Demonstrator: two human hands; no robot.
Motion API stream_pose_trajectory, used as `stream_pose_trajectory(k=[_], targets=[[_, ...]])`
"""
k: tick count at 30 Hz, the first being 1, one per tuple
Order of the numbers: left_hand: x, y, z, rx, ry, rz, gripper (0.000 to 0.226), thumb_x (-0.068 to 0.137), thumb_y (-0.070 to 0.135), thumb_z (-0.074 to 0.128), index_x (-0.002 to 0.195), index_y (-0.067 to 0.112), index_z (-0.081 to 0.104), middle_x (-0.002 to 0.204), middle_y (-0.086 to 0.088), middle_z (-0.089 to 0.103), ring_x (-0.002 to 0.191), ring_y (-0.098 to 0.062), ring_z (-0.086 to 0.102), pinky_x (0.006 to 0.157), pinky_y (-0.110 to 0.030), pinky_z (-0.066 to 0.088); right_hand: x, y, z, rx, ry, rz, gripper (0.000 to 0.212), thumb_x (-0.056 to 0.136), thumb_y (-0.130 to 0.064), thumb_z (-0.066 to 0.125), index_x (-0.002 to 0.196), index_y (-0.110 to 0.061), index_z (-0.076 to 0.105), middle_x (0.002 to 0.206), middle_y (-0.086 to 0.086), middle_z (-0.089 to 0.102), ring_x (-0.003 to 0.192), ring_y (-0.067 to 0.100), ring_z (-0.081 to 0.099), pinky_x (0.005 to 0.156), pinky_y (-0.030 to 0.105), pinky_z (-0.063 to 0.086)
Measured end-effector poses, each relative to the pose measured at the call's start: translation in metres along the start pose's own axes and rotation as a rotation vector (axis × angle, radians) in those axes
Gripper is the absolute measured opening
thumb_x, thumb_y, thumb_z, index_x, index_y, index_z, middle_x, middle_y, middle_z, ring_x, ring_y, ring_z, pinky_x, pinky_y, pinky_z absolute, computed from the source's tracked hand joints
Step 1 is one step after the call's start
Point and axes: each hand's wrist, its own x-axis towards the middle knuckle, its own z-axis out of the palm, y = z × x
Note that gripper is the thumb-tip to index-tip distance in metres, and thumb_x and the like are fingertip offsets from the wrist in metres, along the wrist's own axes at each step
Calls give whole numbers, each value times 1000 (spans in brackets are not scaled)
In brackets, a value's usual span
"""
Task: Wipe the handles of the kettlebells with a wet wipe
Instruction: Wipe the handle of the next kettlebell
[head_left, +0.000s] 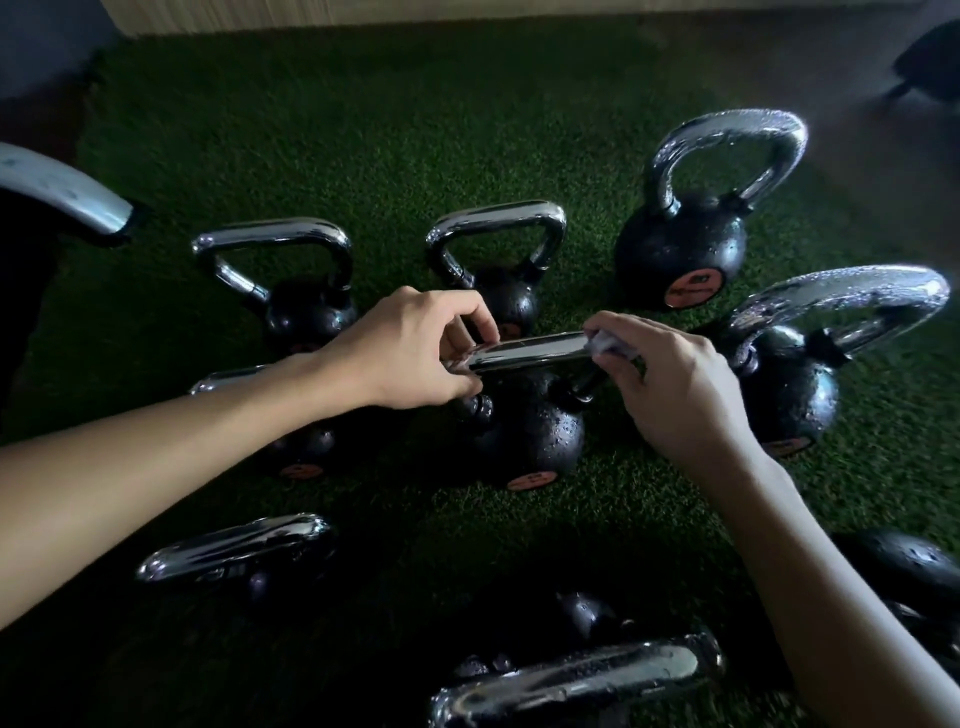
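Between the two hands: the shiny handle of the middle kettlebell runs from one set of fingers to the other.
Left hand: fingers on top and thumb below pinch the left end of the handle.
Right hand: fingers curl round the wet wipe and press it on the right end, where the handle bends down.
Wet wipe: small and bunched up, mostly hidden under the right fingers.
What could go wrong: the handle looks slick (drops sit on the ball too), so the left fingers could slip and the kettlebell could tip. The wipe could also slide out of the right fingers.
Far kettlebell: past the right fingers on the green turf, with drops on its handle, so likely not wiped yet.
Boxes or packs: none seen.
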Motion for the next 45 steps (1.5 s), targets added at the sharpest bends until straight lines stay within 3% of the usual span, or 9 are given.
stream_pose_trajectory(k=[4, 8, 11, 16, 21, 27, 31, 34, 45], targets=[[3, 12, -11, 49, -54, 39, 42, 66, 30, 92, 99, 34, 67, 90, 14, 70, 76, 1, 66, 71, -24, 55, 2, -1, -9, -47, -78, 34, 29, 93, -30, 69, 120, -40, 69, 100, -23, 72, 99, 13, 69, 78, 29, 50], [0, 50, -32, -5, 39, 74, 32, 77, 32, 86, 102, 28, 66, 97, 12, 69, 75, 6, 61, 60, -4, 43, -7, -20, -41, -66, -122, 53, 34, 91, -25, 72, 122, -37, 72, 111, -9, 75, 100, 14, 69, 84, 27, 49], [-11, 72, -32, 61, -145, 48, 16, 82, 30, 82, 93, 33, 70, 91, 15, 73, 71, 12, 62, 61, -11, 47, -34, -35, -74, 72, -124, 85, 31, 87, -31, 77, 118, -33, 72, 105, -14, 76, 70, -5, 62, 73, 23, 48], [-59, 81, -14, -34, -415, -38, 11, 84, 44, 79, 91, 39, 72, 89, 25, 72, 73, 11, 63, 61, -11, 42, -89, -46, -93, 426, -289, 135, 26, 77, -29, 86, 99, -31, 72, 100, -12, 78, 76, 16, 75, 61, 44, 63], [-102, 96, 2, -4, -594, -92, 32, 84, 67, 64, 97, 39, 72, 94, 22, 74, 73, 6, 65, 66, -14, 49, -129, -52, -108, 269, -368, -139, 21, 75, -34, 85, 94, -39, 78, 88, -23, 72, 68, -5, 60, 62, 10, 42], [-137, 129, -15, 161, -594, -86, 47, 68, 76, 72, 107, 50, 68, 102, 35, 69, 77, 15, 61, 65, -12, 42, -158, -52, -105, 85, -286, -224, 30, 77, -28, 83, 102, -43, 76, 101, -26, 68, 81, -16, 55, 71, 9, 40], [-146, 143, -8, 206, -487, -78, 49, 67, 72, 79, 108, 46, 72, 97, 33, 71, 85, 17, 62, 74, -13, 48, -169, -73, -90, -59, -299, -224, 30, 79, -39, 72, 109, -45, 69, 108, -20, 66, 94, 3, 66, 80, 33, 56], [-147, 144, -2, 171, -509, -106, 39, 70, 63, 84, 102, 43, 75, 93, 31, 73, 87, 12, 66, 83, -22, 54, -176, -82, -70, -145, -300, -310, 29, 85, -41, 64, 113, -44, 68, 115, -13, 64, 99, 16, 69, 80, 38, 58], [-148, 133, 14, 191, -449, -136, 37, 67, 57, 89, 94, 37, 73, 89, 24, 73, 69, 11, 63, 56, -7, 41, -195, -40, -78, 4, -124, -114, 21, 85, -48, 73, 106, -52, 73, 114, -36, 66, 99, -4, 67, 82, 27, 56]])
